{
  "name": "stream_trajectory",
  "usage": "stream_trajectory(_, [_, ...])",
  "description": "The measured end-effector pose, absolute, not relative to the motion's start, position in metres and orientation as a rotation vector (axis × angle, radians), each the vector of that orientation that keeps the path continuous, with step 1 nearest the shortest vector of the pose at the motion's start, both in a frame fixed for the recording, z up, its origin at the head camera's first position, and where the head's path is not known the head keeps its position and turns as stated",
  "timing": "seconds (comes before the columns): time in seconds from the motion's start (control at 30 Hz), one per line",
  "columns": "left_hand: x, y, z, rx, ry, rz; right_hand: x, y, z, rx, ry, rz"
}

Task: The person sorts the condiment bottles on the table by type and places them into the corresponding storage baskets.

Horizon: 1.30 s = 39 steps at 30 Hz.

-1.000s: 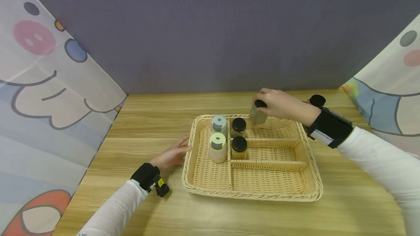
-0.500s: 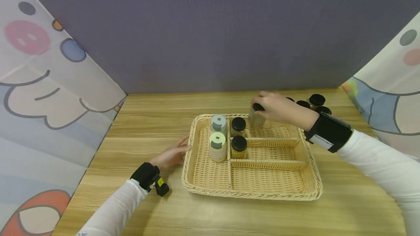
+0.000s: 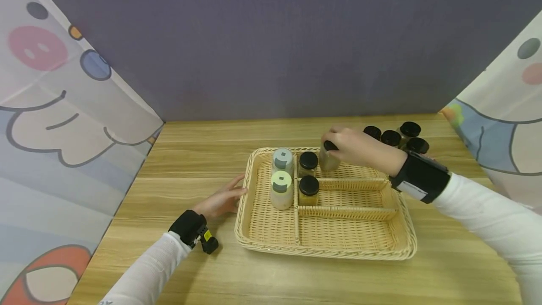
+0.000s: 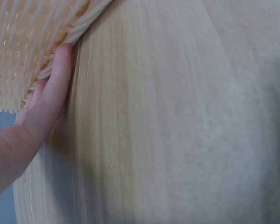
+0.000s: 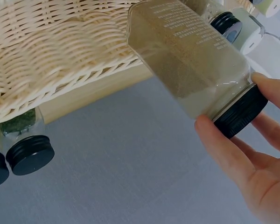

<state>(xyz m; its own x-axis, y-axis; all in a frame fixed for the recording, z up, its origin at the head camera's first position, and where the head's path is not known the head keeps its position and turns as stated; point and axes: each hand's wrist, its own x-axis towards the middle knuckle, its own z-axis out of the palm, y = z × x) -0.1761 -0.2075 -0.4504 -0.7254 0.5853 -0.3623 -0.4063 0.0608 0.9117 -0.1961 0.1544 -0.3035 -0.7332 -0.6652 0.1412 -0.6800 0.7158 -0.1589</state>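
Observation:
My right hand (image 3: 349, 145) pinches a spice jar (image 5: 186, 56) by its black cap between thumb and fingers. The jar is clear, with tan powder and fine print on its side. It leans slightly in the back right compartment of the wicker basket (image 3: 355, 254), beside another black-capped jar (image 3: 308, 160). In front of that one, a jar of yellow contents (image 3: 308, 191) stands in the middle compartment. My left hand (image 3: 220, 201) touches the basket's left side, its thumb (image 4: 60, 70) straight along the woven wall and the other fingers partly hidden.
Two shaker bottles, one with a pale blue lid (image 3: 282, 158) and one with a yellow-green lid (image 3: 281, 187), stand in the left compartment. Several black-capped jars (image 3: 410, 129) cluster on the wooden table (image 3: 199, 154) behind my right forearm. A grey partition (image 3: 271, 46) rises at the back.
My right hand has moved a little left and down, bringing the jar lower into the back compartment beside its neighbour. More jars behind the forearm show. My left hand stays put.

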Motion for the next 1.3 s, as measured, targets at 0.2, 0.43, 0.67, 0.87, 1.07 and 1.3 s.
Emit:
stream_trajectory(0.2, [-0.176, -0.207, -0.450, 0.180, 1.615, 1.762, -0.195, 0.152, -0.306, 1.099, -2.873, 0.318])
stream_trajectory(0.43, [-0.175, -0.207, -0.449, 0.172, 1.619, 1.767, -0.193, 0.151, -0.311, 1.086, -2.870, 0.303])
stream_trajectory(0.67, [-0.175, -0.207, -0.449, 0.190, 1.622, 1.757, -0.193, 0.150, -0.317, 1.081, -2.844, 0.275])
stream_trajectory(0.87, [-0.175, -0.207, -0.450, 0.240, 1.612, 1.753, -0.192, 0.148, -0.320, 1.049, -2.916, 0.303])
stream_trajectory(1.07, [-0.175, -0.207, -0.450, 0.241, 1.590, 1.760, -0.191, 0.149, -0.326, 1.021, -2.943, 0.308])
stream_trajectory(1.3, [-0.175, -0.207, -0.450, 0.227, 1.585, 1.767, -0.193, 0.148, -0.329, 1.007, -2.957, 0.337])
